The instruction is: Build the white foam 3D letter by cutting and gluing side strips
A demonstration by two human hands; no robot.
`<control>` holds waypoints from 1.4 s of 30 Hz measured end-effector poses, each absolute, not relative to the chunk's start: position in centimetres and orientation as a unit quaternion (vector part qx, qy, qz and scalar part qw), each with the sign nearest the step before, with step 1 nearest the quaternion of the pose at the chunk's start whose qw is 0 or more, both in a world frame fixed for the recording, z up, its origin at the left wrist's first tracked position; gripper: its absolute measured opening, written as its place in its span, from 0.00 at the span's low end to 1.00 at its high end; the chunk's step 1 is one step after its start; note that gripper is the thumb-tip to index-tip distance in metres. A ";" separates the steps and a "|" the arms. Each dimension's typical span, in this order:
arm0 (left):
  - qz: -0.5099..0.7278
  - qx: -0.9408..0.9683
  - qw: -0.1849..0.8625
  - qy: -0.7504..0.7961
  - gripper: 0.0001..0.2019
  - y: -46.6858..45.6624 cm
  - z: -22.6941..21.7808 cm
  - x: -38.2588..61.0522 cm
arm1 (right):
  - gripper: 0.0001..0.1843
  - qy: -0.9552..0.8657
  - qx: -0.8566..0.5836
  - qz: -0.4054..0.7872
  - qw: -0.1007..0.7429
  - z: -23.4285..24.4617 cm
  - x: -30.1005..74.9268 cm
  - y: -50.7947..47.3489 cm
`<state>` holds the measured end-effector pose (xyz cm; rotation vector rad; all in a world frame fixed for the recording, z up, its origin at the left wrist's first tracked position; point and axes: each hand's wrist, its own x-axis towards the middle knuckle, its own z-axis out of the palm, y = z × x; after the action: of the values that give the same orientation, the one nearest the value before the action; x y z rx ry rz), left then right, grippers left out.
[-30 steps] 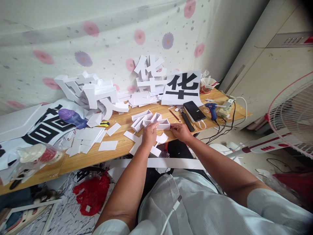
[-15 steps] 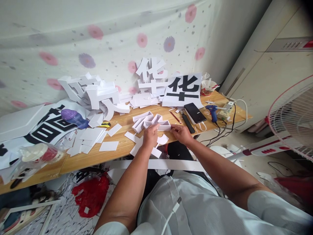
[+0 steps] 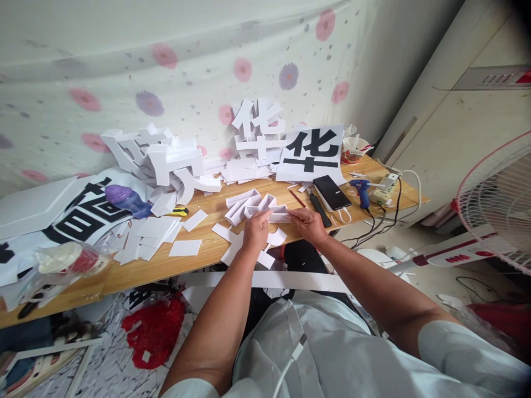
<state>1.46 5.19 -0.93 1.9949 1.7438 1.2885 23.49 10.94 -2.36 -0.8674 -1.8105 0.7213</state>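
A white hollow foam-board letter (image 3: 279,216), built from thin upright walls with its open side up, lies near the table's front edge. My left hand (image 3: 256,228) is closed, thumb and fingers pinching its near wall around the middle. At its right end, my right hand (image 3: 309,222) grips the end wall between thumb and fingertips. Left of it the walls form slanted channels (image 3: 243,205). Loose white board strips (image 3: 233,243) lie under and beside my left wrist. A dark pencil (image 3: 297,199) and a black-handled tool (image 3: 319,210) rest beyond my right hand.
A phone (image 3: 332,192), a blue glue gun (image 3: 360,190) and a power strip (image 3: 385,190) with cables sit to the right. Finished white letters (image 3: 174,157) stand behind. A yellow cutter (image 3: 180,210) and board offcuts (image 3: 155,235) lie left. A fan (image 3: 498,204) stands at right.
My right fingertips have shifted slightly up and left onto the rim of the letter's right end. My left hand stays nearly where it was. The view has moved a little.
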 end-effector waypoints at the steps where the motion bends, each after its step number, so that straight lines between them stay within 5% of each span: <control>1: 0.436 0.674 0.097 0.589 0.18 5.2 -0.9 1.5 | 0.14 -0.742 -0.357 0.294 0.486 -2.4 23.4 11.0; 32: 0.435 0.659 0.129 0.600 0.21 4.9 -0.5 1.6 | 0.15 -0.790 -0.317 0.226 0.474 -2.7 23.7 11.4; 42: 0.468 0.612 0.105 0.629 0.14 5.0 -1.3 0.9 | 0.15 -0.785 -0.323 0.228 0.476 -2.9 23.5 11.4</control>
<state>0.90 4.97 -1.26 1.8038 1.8523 1.3791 23.46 11.41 -2.88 -0.7892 -1.9195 0.5569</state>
